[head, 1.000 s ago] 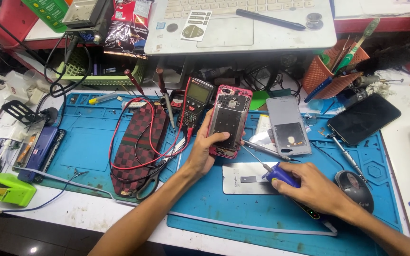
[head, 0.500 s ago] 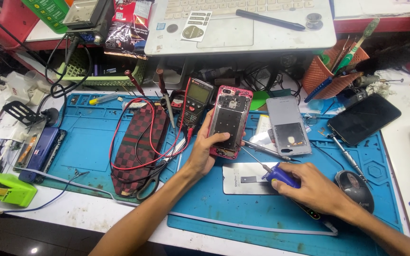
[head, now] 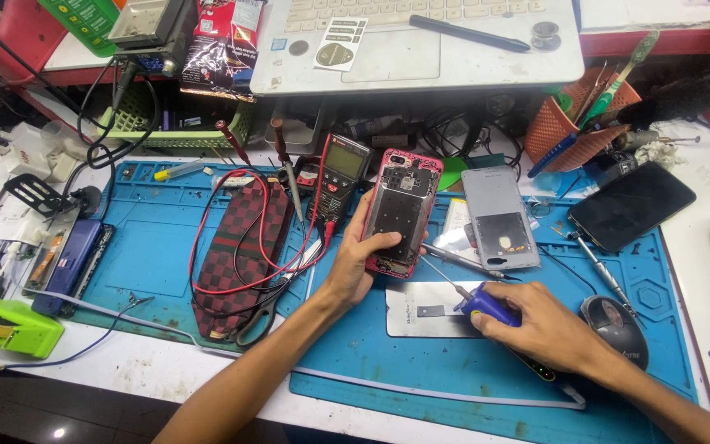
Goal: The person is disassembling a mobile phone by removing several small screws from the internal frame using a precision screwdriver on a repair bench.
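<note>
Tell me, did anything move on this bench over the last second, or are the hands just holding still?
Nothing visibly changed. The left hand still steadies the opened red-framed phone on the blue mat. The right hand still grips the blue-handled screwdriver, its tip toward the phone's lower edge. The grey back cover, multimeter and checkered pouch lie where they were.

Left hand (head: 363,259) gripping with fingers spread, right hand (head: 536,325) fisted.
</note>
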